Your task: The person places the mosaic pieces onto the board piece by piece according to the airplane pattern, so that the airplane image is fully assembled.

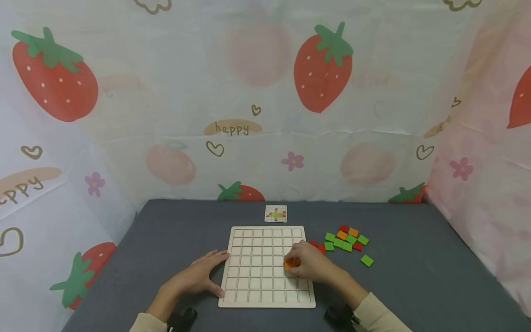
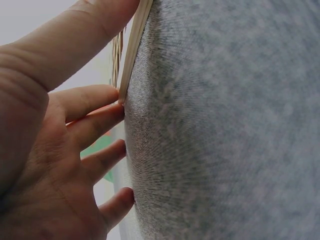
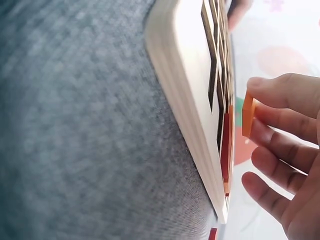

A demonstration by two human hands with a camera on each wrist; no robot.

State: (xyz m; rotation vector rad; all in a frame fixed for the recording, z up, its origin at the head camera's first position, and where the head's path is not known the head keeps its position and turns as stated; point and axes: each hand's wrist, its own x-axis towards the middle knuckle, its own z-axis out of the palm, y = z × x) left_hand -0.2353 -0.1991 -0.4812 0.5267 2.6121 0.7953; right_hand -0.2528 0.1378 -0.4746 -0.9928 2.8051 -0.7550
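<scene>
A pale wooden grid board (image 1: 257, 272) lies flat on the table. Between thumb and fingertips my right hand (image 1: 311, 262) pinches a small orange square tile (image 3: 248, 116), held just above the board's right part. Under that hand, a red tile (image 3: 226, 150) sits in the grid, with orange showing beside it in the right wrist view; the hand hides most of this area from the head. My left hand (image 1: 198, 273) is spread along the board's left edge, its thumb and fingertips touching the rim (image 2: 131, 55).
Right of the board lies a loose group of green tiles (image 1: 338, 243), red tiles (image 1: 357, 246) and orange tiles (image 1: 353, 232). One green tile (image 1: 367, 260) lies apart, nearer me. Behind the board is a small card (image 1: 275, 213) with a coloured grid pattern. A printed curtain (image 1: 265, 115) stands behind the table.
</scene>
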